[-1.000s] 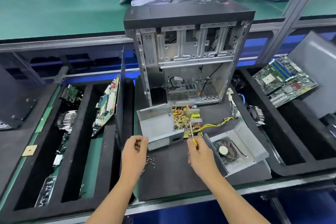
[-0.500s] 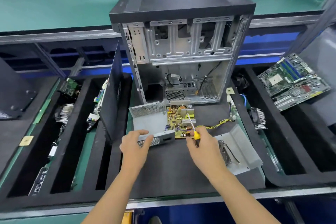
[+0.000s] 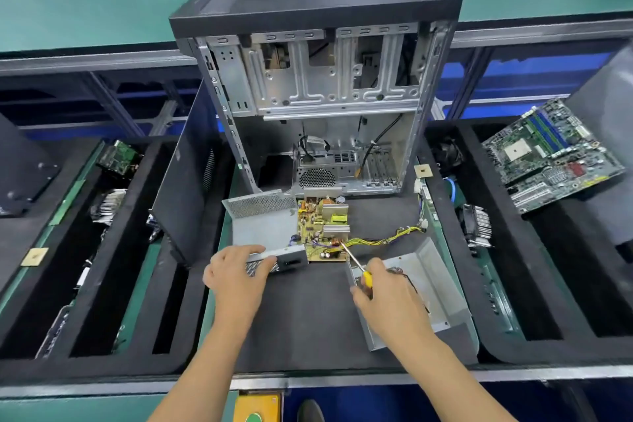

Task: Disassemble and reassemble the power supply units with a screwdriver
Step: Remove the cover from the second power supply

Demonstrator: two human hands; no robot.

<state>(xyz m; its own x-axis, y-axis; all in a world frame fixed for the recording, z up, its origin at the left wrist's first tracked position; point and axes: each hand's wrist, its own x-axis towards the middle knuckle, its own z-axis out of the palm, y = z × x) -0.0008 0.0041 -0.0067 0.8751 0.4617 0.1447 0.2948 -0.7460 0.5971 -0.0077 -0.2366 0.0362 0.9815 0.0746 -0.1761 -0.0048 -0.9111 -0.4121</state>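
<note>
l hand (image 3: 236,276) moved onto psu case (image 3: 265,233) front edge, gripping; r hand (image 3: 388,298) grips screwdriver (image 3: 356,265).

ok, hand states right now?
Left hand: holding the PSU case.
Right hand: holding the screwdriver.

A black mat (image 3: 308,329) carries the power supply housing (image 3: 263,226) and computer case (image 3: 318,106).

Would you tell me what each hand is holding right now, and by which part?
The right hand grips the screwdriver by its yellow handle. The left hand holds the power supply housing by its near front edge.
</note>
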